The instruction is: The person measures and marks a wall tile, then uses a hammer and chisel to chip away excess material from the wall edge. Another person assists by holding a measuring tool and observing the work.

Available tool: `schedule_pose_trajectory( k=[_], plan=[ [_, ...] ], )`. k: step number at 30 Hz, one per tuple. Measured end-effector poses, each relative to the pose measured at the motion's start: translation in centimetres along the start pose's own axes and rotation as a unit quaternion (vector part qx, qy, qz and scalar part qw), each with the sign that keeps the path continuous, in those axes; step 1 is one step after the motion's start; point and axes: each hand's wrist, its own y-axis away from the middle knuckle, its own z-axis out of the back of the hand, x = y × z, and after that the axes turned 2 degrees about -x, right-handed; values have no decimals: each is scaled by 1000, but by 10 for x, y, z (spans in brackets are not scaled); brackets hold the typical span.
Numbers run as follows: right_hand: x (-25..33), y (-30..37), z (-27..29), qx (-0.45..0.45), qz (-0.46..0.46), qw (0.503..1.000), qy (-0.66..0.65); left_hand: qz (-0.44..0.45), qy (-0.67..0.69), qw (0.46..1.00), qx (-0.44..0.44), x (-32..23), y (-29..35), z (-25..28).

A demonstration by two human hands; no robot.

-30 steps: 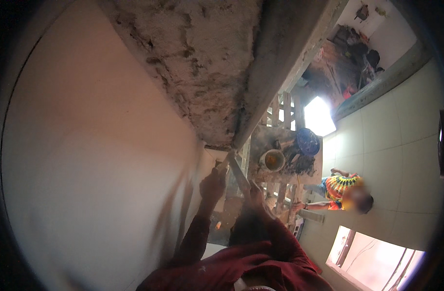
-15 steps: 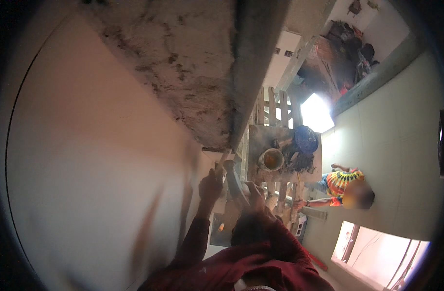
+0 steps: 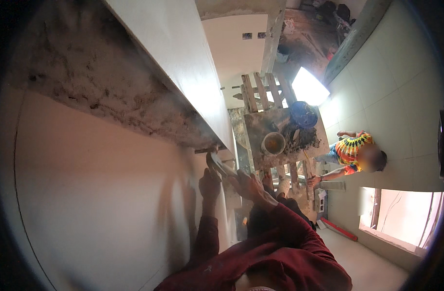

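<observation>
My left hand [image 3: 210, 183] is raised against the white wall, fingers closed, just below the near end of a rough grey beam [image 3: 134, 114]. It grips a short pale bar, now mostly hidden behind a hammer. My right hand [image 3: 247, 185] is wrapped around that hammer [image 3: 221, 166], which slants up and left. Its grey head lies over the top of my left hand, close to the beam's lower corner. Whether the head touches the bar cannot be made out.
A wooden scaffold carries a board [image 3: 258, 126] with a bucket [image 3: 273, 143], a blue basin [image 3: 303, 115] and dark mortar scraps. To the right, a person in a tie-dye shirt [image 3: 355, 151] has a hand on the scaffold. A red bar [image 3: 339, 229] lies on the floor.
The hammer head has swung up and left, over my left hand, covering the bar. My view has turned, so the beam now slants leftward and its white side shows.
</observation>
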Motion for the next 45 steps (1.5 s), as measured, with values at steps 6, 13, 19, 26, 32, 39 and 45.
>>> schedule_pose_trajectory(
  k=[6, 13, 19, 26, 32, 39, 45],
  plan=[
    [18, 24, 8, 83, 44, 996, 4, 5, 247, 969, -6, 83, 3, -44],
    [-7, 40, 15, 82, 30, 996, 10, -34, 93, 995, 20, 41, 22, -24],
    [-33, 52, 2, 42, 43, 998, 23, -39, -60, 997, -33, 53, 18, -26],
    [-40, 61, 52, 107, -22, 993, 39, -47, -14, 995, -90, 17, 11, -1],
    [-68, 90, 101, 57, -72, 985, 144, 35, 74, 996, -37, 11, 5, -6],
    [-95, 102, 97, 67, -209, 971, 92, 61, 259, 960, -92, 17, 14, -30],
    [-72, 88, 99, 83, -156, 977, 116, 59, 314, 942, -104, 26, 11, -58]
  ],
)
